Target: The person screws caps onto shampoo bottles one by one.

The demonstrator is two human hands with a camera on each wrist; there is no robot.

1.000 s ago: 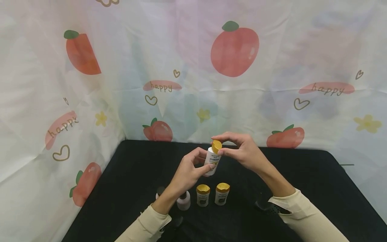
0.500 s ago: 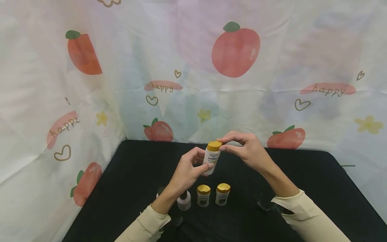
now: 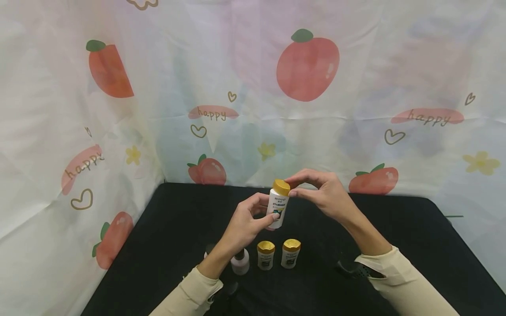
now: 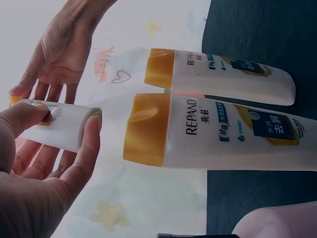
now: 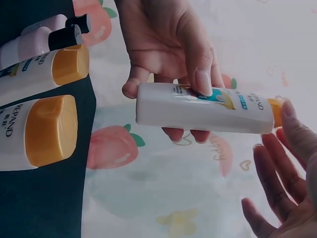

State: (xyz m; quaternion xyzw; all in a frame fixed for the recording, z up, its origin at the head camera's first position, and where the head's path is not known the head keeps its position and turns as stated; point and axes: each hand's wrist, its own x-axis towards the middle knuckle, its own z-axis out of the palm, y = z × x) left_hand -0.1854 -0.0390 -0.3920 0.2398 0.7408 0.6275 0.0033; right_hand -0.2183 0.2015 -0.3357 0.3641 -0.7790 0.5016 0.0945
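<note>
My left hand [image 3: 247, 219] grips a small white shampoo bottle [image 3: 278, 206] by its lower body, thumb across the front label. The bottle is raised above the black table and leans slightly right in the head view. Thumb and index finger of my right hand [image 3: 326, 193] pinch the bottle's gold cap [image 3: 281, 187] at its right side; the other right fingers are spread in the right wrist view. The cap sits on the bottle's neck. Nearer to me, two more gold-capped shampoo bottles [image 3: 265, 255] [image 3: 290, 253] stand upright side by side.
A pale pink bottle with a black cap [image 3: 240, 263] stands left of the gold-capped pair. Another pink bottle [image 5: 47, 24] is mostly hidden behind my left forearm in the head view. A fruit-printed curtain [image 3: 253, 87] rises behind the black table [image 3: 189, 206].
The held bottle has turned so its label faces the head camera more fully. My right fingers have shifted from around the cap to its right edge.
</note>
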